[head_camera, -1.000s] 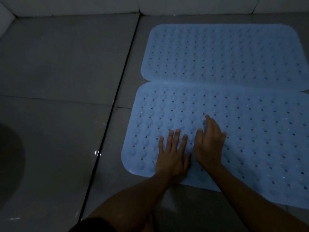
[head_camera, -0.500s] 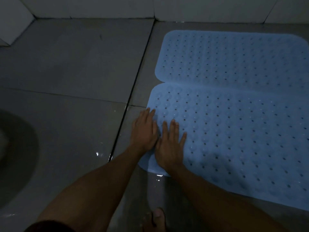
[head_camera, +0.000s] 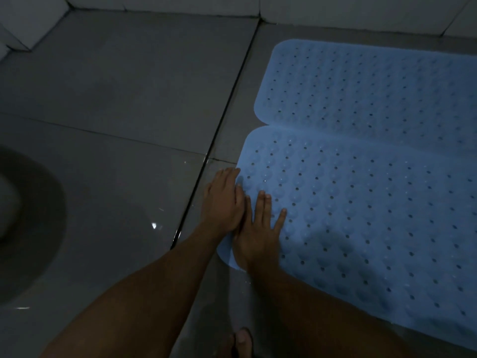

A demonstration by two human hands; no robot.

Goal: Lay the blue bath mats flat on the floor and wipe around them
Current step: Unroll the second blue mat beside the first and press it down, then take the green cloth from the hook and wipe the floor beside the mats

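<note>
While a second ago both hands lay well in on the near mat (head_camera: 361, 228), they have since slid to its left end and now sit at that rounded corner. The left hand (head_camera: 223, 202) rests half on the mat's left edge and half on the grey floor (head_camera: 116, 99), fingers straight and together, flat, holding nothing. The right hand (head_camera: 258, 236) lies just beside it, touching it, palm down on the mat with fingers spread and straight, pressing the surface.

Both blue bath mats lie flat on the floor, side by side, long edges touching or slightly overlapping; which, I cannot tell. Each runs its long axis from left to right and out of the picture on the right. The far mat (head_camera: 374, 94) sits near the base of the pale wall (head_camera: 335, 9), its left end rounded like the near one's.

Left of the mats the tiled floor stretches open, crossed by a dark grout line (head_camera: 219, 130) running toward the wall. A dark curved shape (head_camera: 31, 215) shows at the far left. A toe (head_camera: 242, 342) shows at the bottom edge, close to the near mat's front edge.
</note>
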